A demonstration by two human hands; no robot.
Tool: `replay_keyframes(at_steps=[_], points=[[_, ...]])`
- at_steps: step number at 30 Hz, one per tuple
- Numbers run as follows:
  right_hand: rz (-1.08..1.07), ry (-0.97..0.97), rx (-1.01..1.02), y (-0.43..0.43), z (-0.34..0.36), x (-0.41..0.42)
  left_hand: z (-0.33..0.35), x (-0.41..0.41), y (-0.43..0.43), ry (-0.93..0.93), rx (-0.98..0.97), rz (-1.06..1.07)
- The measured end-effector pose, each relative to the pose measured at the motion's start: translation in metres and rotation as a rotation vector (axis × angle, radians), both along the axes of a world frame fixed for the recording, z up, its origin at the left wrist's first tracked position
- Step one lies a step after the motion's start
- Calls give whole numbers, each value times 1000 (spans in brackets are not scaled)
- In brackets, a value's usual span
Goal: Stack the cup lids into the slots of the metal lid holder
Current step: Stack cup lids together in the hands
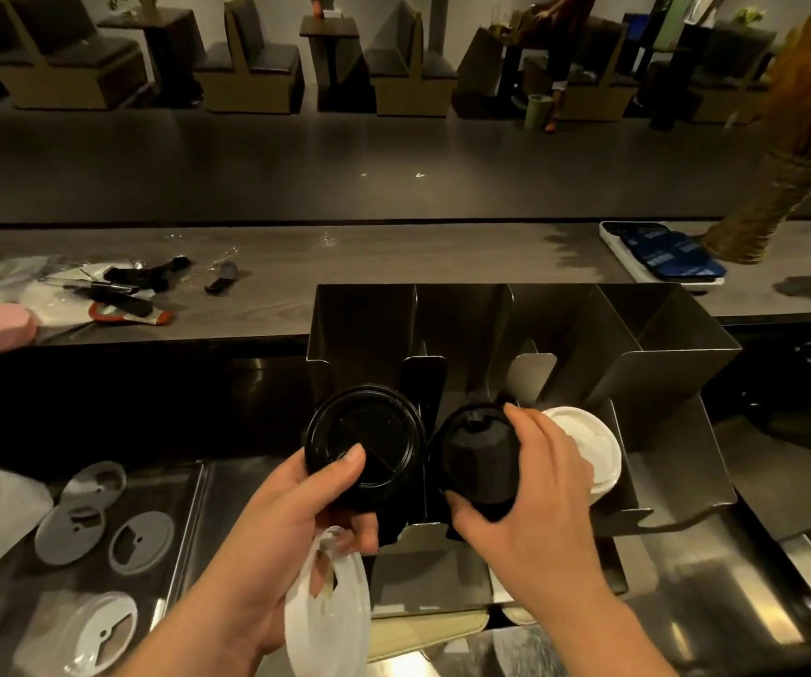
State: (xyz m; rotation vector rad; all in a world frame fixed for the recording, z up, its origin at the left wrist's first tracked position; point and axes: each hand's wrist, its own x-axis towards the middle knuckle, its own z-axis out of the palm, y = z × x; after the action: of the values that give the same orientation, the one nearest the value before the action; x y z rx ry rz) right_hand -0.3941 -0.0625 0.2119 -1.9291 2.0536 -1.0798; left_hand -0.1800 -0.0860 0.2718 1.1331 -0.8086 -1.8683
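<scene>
Gripped by left hand (291, 520): flat black lid (364, 442), clear lid (328, 613); by right hand (525, 500): domed black lids (479, 452) at metal lid holder (662, 344).

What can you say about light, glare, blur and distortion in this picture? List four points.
Head view: dim and warm overall; the counter edge bows from the wide lens; glare streaks the steel worktop lower right; the flat lid in the left hand and domed lid in the right hand lose detail in black; the right hand looks slightly soft.
</scene>
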Motion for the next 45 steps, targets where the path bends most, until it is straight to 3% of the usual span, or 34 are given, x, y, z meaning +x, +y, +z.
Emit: replay_keyframes(at_steps=[2,6,8,12,20,24,28,32,36,39,42,45], points=[[-11,-81,-11,3,2,0,-2,3,2,9,9,-18],[-108,-637,-150,9,17,-14,-2,13,-1,23,63,-25],[-166,-666,-220,9,21,-25,-1,11,-1,17,69,0],[-169,-603,-168,18,16,-23,-2,1,11,-71,44,-70],[-184,-791,-177,36,11,-27,-12,11,8,-49,135,-110],[-69,-662,-90,34,22,-32,-7,4,10,-41,126,-51],[77,-199,89,26,24,-23,-3,-5,13,29,170,5],[138,60,188,19,11,-3,1,-1,15,75,182,4],[87,60,234,10,12,4,5,14,18,42,123,52],[37,124,254,7,13,11,3,21,17,-166,-25,146],[29,53,233,8,14,11,-2,23,13,-430,-187,193],[35,-29,216,9,17,7,-4,20,8,-468,-259,166]])
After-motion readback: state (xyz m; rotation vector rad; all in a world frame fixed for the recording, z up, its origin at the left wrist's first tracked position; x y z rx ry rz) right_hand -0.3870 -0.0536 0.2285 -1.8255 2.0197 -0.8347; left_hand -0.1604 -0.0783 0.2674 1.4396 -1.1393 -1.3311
